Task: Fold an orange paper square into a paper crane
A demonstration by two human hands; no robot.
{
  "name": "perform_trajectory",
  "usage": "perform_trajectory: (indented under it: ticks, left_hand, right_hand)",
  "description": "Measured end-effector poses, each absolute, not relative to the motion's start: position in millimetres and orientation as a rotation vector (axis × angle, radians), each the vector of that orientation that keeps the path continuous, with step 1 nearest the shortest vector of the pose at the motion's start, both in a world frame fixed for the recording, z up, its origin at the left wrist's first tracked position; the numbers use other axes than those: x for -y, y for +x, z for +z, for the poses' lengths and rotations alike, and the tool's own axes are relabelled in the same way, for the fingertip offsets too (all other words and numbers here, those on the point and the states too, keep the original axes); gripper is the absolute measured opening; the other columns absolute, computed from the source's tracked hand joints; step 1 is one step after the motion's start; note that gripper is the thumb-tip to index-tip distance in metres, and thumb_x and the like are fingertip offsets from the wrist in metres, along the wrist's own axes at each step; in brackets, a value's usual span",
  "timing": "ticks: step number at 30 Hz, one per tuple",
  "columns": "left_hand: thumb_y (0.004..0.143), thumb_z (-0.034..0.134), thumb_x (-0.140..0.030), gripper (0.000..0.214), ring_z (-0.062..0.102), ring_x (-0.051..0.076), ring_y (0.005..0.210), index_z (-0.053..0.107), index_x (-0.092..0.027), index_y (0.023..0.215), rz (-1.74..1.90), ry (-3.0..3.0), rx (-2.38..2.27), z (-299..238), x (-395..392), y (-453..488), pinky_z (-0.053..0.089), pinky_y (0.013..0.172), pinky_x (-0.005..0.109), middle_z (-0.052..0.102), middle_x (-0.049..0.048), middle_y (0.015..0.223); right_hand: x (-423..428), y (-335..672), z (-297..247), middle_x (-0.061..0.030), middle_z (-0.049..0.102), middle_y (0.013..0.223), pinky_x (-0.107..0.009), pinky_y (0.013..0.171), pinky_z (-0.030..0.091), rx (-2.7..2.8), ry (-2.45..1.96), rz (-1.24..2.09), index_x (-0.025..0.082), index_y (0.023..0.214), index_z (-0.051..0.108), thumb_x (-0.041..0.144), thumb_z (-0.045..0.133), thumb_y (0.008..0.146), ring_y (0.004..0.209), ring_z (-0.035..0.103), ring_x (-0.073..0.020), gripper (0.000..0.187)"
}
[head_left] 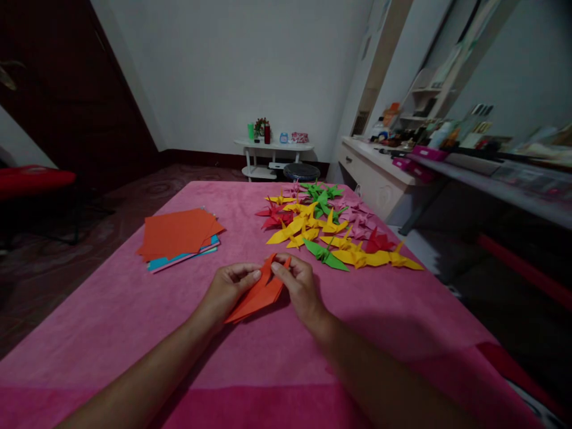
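Observation:
Between my hands is a partly folded orange origami crane (255, 300), its wide flat end pointing toward me and its narrow points upward. My left hand (232, 283) pinches its left edge, thumb on top. My right hand (300, 283) grips the narrow points at the upper right with thumb and fingers. Left of the hands lies a stack of orange paper sheets (179, 233), with blue paper (167, 260) and pink sheets showing underneath. Beyond my right hand are several finished paper cranes: yellow cranes (357, 256), a green crane (325, 255), red cranes (274, 215) and pink cranes (357, 217).
A pink cloth (134, 333) covers the table. To the right stands a white dresser (379, 173) crowded with bottles and boxes. A small white table (272, 145) is by the far wall, with a dark round stool (301, 172) before it. A red seat (36, 182) is at left.

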State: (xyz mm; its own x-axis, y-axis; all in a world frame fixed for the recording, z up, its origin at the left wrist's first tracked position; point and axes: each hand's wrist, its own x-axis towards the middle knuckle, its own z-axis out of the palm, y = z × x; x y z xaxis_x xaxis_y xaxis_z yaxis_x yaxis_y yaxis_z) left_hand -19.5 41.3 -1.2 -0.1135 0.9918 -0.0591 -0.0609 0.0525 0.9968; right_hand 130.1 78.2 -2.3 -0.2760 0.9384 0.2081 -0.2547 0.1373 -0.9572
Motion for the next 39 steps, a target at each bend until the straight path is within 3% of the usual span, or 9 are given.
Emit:
perform_trajectory:
  ticks: [6, 12, 18, 32, 39]
  left_hand:
    - [0.058, 0.081, -0.044, 0.036, 0.067, 0.018, 0.060, 0.076, -0.014, 0.079, 1.304, 1.030, -1.301, 0.3, -41.7, -17.3, 0.053, 0.057, 0.026, 0.074, 0.0064, 0.068]
    - [0.065, 0.078, -0.035, 0.025, 0.065, 0.016, 0.065, 0.076, -0.015, 0.079, 1.395, 1.164, -1.336, -1.3, -38.6, -15.4, 0.053, 0.061, 0.024, 0.074, 0.0062, 0.076]
    - [0.074, 0.072, -0.028, 0.012, 0.062, 0.014, 0.066, 0.077, -0.019, 0.079, 1.451, 1.438, -1.420, -0.2, -33.8, -14.6, 0.048, 0.061, 0.021, 0.071, 0.0037, 0.073]
    - [0.083, 0.063, -0.026, 0.016, 0.051, 0.011, 0.057, 0.076, -0.017, 0.080, 1.405, 1.714, -1.507, 10.1, -26.6, -9.8, 0.037, 0.054, 0.021, 0.062, 0.0014, 0.063]
    - [0.086, 0.058, -0.027, 0.022, 0.050, 0.012, 0.058, 0.072, -0.016, 0.073, 1.336, 1.766, -1.482, 10.8, -27.8, -11.0, 0.037, 0.056, 0.022, 0.059, 0.0010, 0.061]
  right_hand:
    - [-78.3, 128.6, -2.4, 0.0003, 0.061, 0.071, -0.024, 0.061, 0.042, 1.323, -0.746, 1.374, 0.018, 0.078, 0.067, 0.025, 0.064, 0.072, 0.065, 0.054, -0.0137, 0.010]
    - [-80.0, 127.9, -3.9, -0.0009, 0.066, 0.077, -0.025, 0.064, 0.045, 1.356, -0.758, 1.361, 0.018, 0.086, 0.070, 0.016, 0.064, 0.065, 0.070, 0.058, -0.0152, 0.021]
    - [-80.5, 128.3, -3.5, -0.0001, 0.064, 0.070, -0.025, 0.062, 0.044, 1.293, -0.747, 1.430, 0.018, 0.072, 0.069, 0.020, 0.068, 0.069, 0.067, 0.056, -0.0150, 0.004]
    - [-78.3, 127.8, -11.1, 0.0011, 0.062, 0.064, -0.024, 0.059, 0.041, 1.194, -0.710, 1.513, 0.017, 0.067, 0.068, 0.023, 0.069, 0.070, 0.060, 0.052, -0.0129, 0.006]
    - [-80.3, 129.0, -17.4, -0.0001, 0.064, 0.075, -0.025, 0.068, 0.043, 1.257, -0.727, 1.414, 0.020, 0.081, 0.071, 0.029, 0.068, 0.075, 0.071, 0.056, -0.0155, 0.011]
